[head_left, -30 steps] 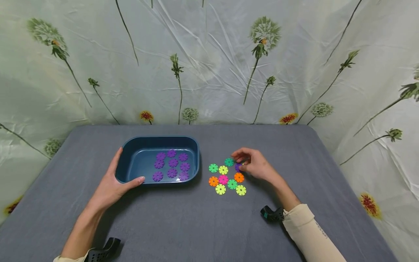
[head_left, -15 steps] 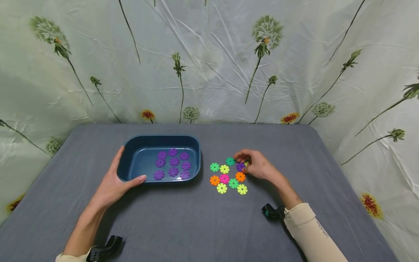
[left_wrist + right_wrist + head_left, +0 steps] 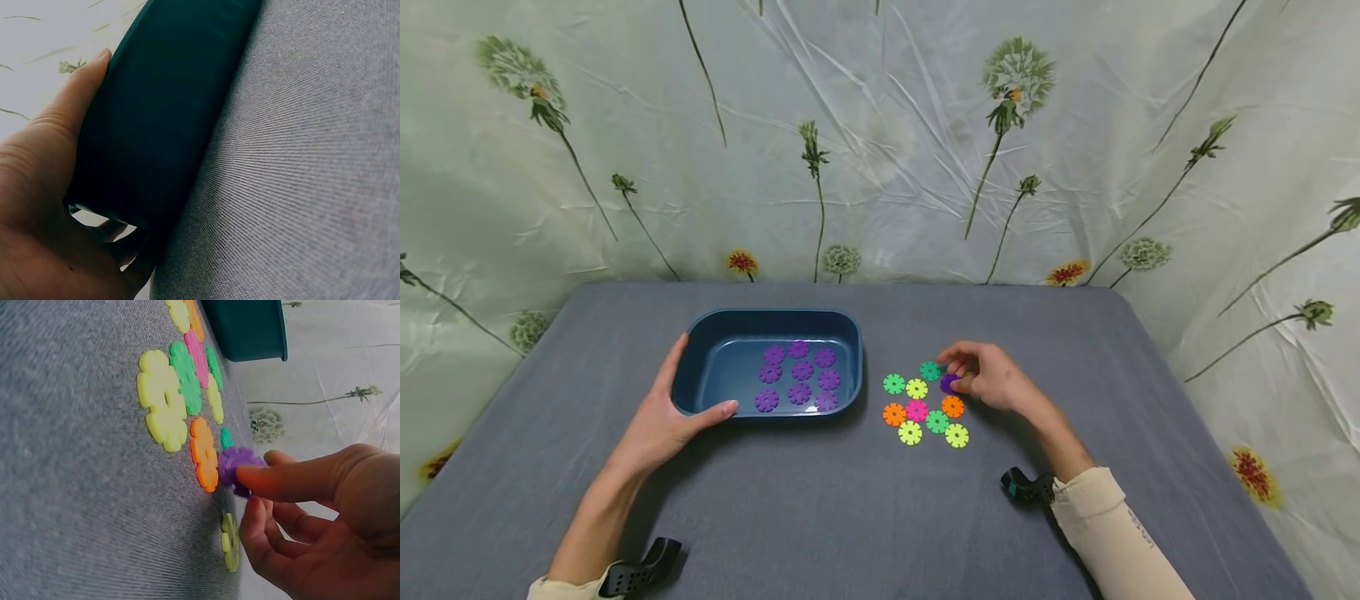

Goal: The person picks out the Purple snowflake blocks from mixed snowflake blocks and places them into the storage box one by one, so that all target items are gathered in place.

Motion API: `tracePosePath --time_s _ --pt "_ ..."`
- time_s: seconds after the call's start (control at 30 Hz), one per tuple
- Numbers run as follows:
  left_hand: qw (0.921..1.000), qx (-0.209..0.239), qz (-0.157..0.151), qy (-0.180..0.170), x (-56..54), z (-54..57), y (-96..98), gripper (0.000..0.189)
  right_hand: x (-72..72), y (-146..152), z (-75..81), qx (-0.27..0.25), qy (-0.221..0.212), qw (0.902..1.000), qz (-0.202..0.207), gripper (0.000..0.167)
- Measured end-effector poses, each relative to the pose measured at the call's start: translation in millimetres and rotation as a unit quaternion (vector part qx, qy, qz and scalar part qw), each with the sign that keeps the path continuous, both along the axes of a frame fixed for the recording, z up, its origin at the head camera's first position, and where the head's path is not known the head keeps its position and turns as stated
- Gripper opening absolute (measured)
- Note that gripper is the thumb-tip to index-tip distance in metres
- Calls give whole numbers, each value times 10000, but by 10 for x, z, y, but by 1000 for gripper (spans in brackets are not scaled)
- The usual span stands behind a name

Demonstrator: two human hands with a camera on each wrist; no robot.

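Observation:
The left hand grips the left end of a dark blue plastic tub, its thumb on the front rim. In the left wrist view, the thumb lies along the edge of the tub and the other fingers reach round its end, partly hidden. Several purple notched discs lie flat inside. The right hand pinches another purple notched disc between thumb and fingers, tilted and seemingly just off the cloth. Below that hand, a yellow disc lies on the cloth.
Loose notched discs lie between tub and right hand: green, orange, pink and yellow ones among them. Grey cloth covers the table. A flower-printed curtain hangs behind it.
The right thumb has come over the purple disc, which now tilts in its pinch. The yellow disc behind it is covered from the head view. The left hand keeps its place on the tub.

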State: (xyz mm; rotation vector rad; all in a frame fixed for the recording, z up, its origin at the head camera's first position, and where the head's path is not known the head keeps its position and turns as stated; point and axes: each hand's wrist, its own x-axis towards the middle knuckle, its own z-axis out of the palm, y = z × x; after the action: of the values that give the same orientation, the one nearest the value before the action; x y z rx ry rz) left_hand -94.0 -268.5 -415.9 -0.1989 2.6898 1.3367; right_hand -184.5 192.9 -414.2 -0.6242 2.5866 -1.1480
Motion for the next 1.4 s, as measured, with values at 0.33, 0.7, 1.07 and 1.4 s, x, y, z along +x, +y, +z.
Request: tracePosePath --time_s 0.33,0.7,1.07,1.4 --pt "10000 -24 -3 39 3 8 10 127 10 -117 -3 98 193 9997 -75 19" --pt "10000 21 -14 13 22 -4 19 127 11 -381 74 -311 202 9991 -226 22" --pt "10000 9 15 54 25 10 28 127 -39 -601 141 -907 234 9955 -162 22" --pt "9999 30 -18 125 32 10 30 127 -59 -832 179 -1285 216 9911 -282 21"
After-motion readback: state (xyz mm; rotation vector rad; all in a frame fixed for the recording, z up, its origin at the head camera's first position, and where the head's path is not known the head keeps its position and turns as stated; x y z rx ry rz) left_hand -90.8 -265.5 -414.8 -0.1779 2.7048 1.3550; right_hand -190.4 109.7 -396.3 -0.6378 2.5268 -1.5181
